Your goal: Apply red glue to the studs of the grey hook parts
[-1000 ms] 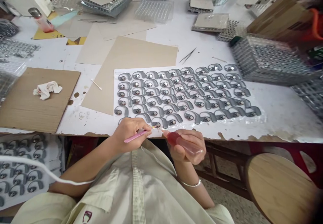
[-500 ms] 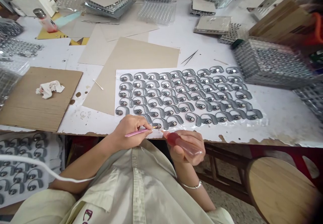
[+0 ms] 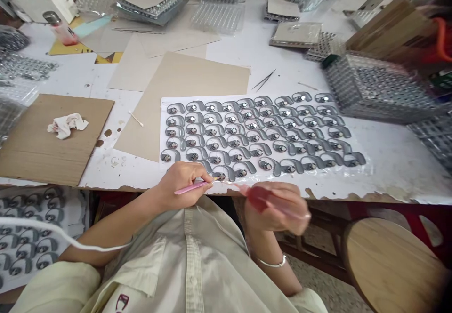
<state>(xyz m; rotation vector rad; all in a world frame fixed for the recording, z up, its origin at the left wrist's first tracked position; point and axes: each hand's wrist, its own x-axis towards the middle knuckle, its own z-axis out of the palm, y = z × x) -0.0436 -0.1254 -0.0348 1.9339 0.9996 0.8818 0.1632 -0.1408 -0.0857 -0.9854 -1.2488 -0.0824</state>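
Note:
My left hand (image 3: 185, 183) is closed on a slim pink-handled tool (image 3: 192, 188), whose tip lies by one grey hook-shaped piece (image 3: 221, 175) at the front edge of the sheet. In my right hand (image 3: 278, 207) is a small squeeze bottle (image 3: 259, 198) of red liquid, blurred by motion. Its thin nozzle points left, a short way from the left hand's tool tip. Several rows of these grey pieces, each with a shiny round part, lie on a white plastic-covered sheet (image 3: 163, 136) in front of both hands.
Left stands a cardboard piece (image 3: 38, 157) bearing a crumpled tissue (image 3: 68, 124). Beyond the sheet are beige card (image 3: 208, 70), a cotton swab (image 3: 136, 118) and tweezers (image 3: 264, 80). Stacked clear trays (image 3: 374, 87) rise at the right. A round wooden stool (image 3: 388, 261) stands below the table edge.
My right hand has moved right with the squeeze bottle, taking its nozzle away from the grey piece. My left hand stays almost in place with the pink-handled tool.

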